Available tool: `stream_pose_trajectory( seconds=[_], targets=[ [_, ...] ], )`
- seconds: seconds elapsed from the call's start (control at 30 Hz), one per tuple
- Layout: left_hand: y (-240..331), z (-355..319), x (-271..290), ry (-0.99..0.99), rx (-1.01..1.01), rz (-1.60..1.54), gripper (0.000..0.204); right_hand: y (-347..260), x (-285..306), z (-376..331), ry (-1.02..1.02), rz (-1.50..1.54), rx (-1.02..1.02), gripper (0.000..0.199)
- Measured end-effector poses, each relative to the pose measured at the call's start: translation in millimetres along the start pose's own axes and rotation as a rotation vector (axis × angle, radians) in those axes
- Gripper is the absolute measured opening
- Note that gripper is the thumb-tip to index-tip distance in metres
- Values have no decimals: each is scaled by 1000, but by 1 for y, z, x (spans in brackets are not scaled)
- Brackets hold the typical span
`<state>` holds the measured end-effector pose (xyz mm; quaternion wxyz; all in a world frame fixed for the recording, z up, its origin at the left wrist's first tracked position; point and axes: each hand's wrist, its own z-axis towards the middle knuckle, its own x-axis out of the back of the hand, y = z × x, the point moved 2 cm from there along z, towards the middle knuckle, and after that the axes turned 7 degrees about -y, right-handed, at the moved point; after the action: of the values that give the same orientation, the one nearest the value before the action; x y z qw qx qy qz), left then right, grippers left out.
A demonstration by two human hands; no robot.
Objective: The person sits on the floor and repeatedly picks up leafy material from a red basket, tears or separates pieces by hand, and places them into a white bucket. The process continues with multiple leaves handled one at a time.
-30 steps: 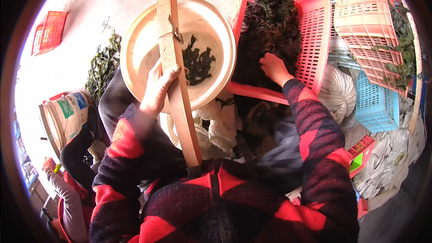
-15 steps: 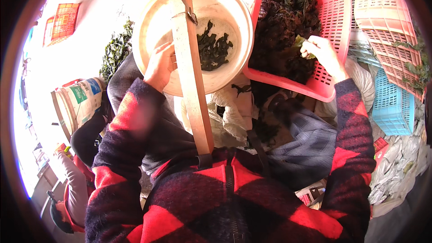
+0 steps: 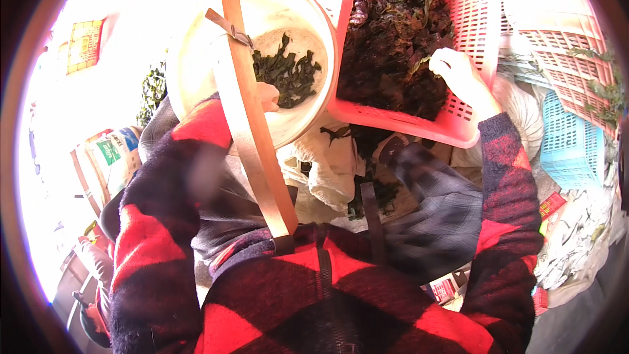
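A long wooden plank [image 3: 252, 137] stands up from my waist across the rim of a white bucket [image 3: 324, 101]. A thin metal blade [image 3: 229, 28] is fixed across the plank's upper part. Cut pieces of dark green seaweed [image 3: 288, 69] lie in the bucket. My left hand [image 3: 267, 96] reaches behind the plank, inside the bucket beside these pieces; its fingers are mostly hidden. At the right, my right hand [image 3: 462, 78] is closed, pinching a yellowish-green strip of seaweed over the dark reddish-brown seaweed heap [image 3: 393, 46] in a red plastic basket [image 3: 406, 124].
Pale red crates [image 3: 563, 39] and a blue basket [image 3: 570, 144] stand at the right, above crumpled clear plastic [image 3: 570, 242]. A labelled bucket [image 3: 108, 157], loose seaweed [image 3: 152, 92] and an orange basket [image 3: 85, 46] are at the left. Another person [image 3: 95, 288] sits at the lower left.
My left hand has moved from the bucket's left side, behind the plank, to its inside right of the plank. The plank leans further left. My right hand stays over the seaweed basket.
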<state>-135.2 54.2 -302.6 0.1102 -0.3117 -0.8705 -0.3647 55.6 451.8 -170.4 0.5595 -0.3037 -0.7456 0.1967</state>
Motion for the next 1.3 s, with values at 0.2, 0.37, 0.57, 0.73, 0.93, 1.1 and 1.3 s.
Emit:
stream_pose_trajectory(
  seconds=[0.2, 0.37, 0.57, 0.73, 0.93, 1.1, 1.3],
  targets=[
    [-15, -16, 28, 69, 5, 88, 30, -14, 56, -12, 202, 401, 13, 25],
    [5, -76, 30, 396, -42, -391, 22, -39, 72, -39, 402, 61, 33, 26],
    [105, -194, 38, 828, 170, -317, 14, -74, 59, -41, 343, 1433, 305, 11],
    [209, -204, 53, 1104, -382, -273, 24, -149, 47, -78, 100, 1364, 502, 17],
    [286, -144, 76, 773, -714, -174, 48, -204, 8, -113, 75, 1563, 461, 29],
    [268, -138, 47, 304, -541, -868, 14, -201, 19, -133, 351, 1272, 367, 17],
    [265, -151, 22, 411, -591, -1000, 12, -205, 10, -132, 703, 670, 199, 25]
  ],
)
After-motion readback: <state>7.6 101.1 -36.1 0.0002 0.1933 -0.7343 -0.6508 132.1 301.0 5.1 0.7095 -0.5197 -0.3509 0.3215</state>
